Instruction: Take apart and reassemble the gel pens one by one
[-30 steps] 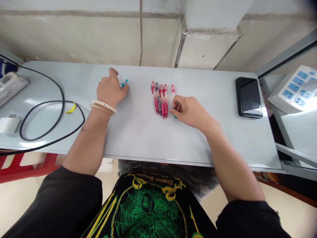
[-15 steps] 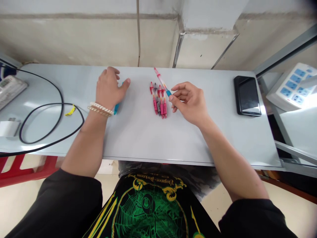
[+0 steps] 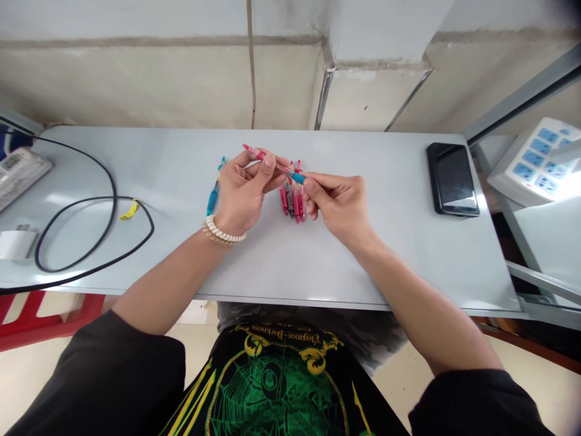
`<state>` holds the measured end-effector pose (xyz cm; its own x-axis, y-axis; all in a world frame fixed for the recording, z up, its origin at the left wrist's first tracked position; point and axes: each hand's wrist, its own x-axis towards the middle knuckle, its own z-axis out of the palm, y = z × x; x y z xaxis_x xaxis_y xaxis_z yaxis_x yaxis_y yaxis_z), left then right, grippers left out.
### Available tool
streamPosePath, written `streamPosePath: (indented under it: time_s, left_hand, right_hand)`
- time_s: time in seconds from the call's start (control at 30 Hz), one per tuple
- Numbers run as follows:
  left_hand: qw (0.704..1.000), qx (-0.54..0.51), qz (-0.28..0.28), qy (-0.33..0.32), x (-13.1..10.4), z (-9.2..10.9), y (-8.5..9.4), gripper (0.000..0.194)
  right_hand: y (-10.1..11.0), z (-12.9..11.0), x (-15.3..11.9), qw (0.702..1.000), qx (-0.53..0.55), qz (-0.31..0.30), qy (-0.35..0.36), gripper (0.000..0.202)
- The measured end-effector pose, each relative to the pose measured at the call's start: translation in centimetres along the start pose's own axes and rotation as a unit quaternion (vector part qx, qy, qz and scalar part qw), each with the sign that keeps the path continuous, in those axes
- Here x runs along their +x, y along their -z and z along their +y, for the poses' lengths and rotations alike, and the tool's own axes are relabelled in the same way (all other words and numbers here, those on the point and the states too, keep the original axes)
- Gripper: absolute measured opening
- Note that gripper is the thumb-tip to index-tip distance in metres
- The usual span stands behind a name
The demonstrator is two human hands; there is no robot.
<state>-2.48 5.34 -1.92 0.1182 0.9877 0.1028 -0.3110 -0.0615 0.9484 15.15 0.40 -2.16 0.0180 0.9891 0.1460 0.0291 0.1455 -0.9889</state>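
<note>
Both hands hold one pen (image 3: 290,174) above the grey table (image 3: 363,254). The pen has a red top and a teal grip. My left hand (image 3: 242,194), with a beaded bracelet at the wrist, pinches its red end. My right hand (image 3: 336,203) pinches its teal end. Under the hands lies a row of several red and grey pens (image 3: 293,200), side by side on the table. A teal pen (image 3: 213,194) lies just left of my left hand, apart from the row.
A black phone (image 3: 452,179) lies at the table's right. A black cable (image 3: 91,224) loops over the left part, near a white charger (image 3: 11,242). A white power strip (image 3: 540,160) sits on the right shelf, another (image 3: 16,169) at far left.
My right hand lifted a pen from the right of the row. My left hand let go of the teal pen, left it on the table and moved right to grip the lifted pen.
</note>
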Motion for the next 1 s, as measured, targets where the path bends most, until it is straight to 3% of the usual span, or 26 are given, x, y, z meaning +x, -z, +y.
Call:
streamPosePath:
  time_s: [0.1, 0.23, 0.37, 0.5, 0.6, 0.73, 0.87, 1.0]
  left_hand:
    - [0.998, -0.008, 0.051, 0.024, -0.1, -0.5, -0.2, 0.028]
    - [0.998, -0.024, 0.060, 0.026, -0.1, -0.5, -0.4, 0.025]
    - [0.997, -0.050, 0.054, 0.028, -0.5, -0.5, -1.0, 0.019]
    - [0.997, -0.050, 0.052, 0.029, -0.9, -0.5, -1.4, 0.015]
    - [0.997, -0.047, 0.053, 0.031, -0.8, -0.5, -1.3, 0.017]
    - [0.996, -0.064, 0.055, 0.038, -0.6, -0.6, -1.1, 0.015]
    - [0.995, -0.068, 0.059, 0.047, -0.5, -0.6, -1.2, 0.013]
    - [0.995, -0.069, 0.058, 0.045, -0.5, -0.6, -1.2, 0.015]
  right_hand:
    - [-0.5, 0.3, -0.3, 0.994, -0.045, 0.041, 0.090, 0.037]
    - [-0.5, 0.3, -0.2, 0.999, -0.021, 0.011, 0.040, 0.037]
    - [0.0, 0.1, 0.2, 0.993, -0.038, 0.048, 0.105, 0.029]
    - [0.2, 0.1, 0.2, 0.994, -0.063, 0.049, 0.078, 0.028]
    - [0.2, 0.1, 0.2, 0.988, -0.070, 0.060, 0.121, 0.024]
    - [0.2, 0.1, 0.2, 0.994, -0.072, 0.047, 0.075, 0.029]
    - [0.4, 0.0, 0.3, 0.985, -0.090, 0.052, 0.136, 0.029]
    - [0.4, -0.1, 0.1, 0.993, -0.082, 0.029, 0.076, 0.027]
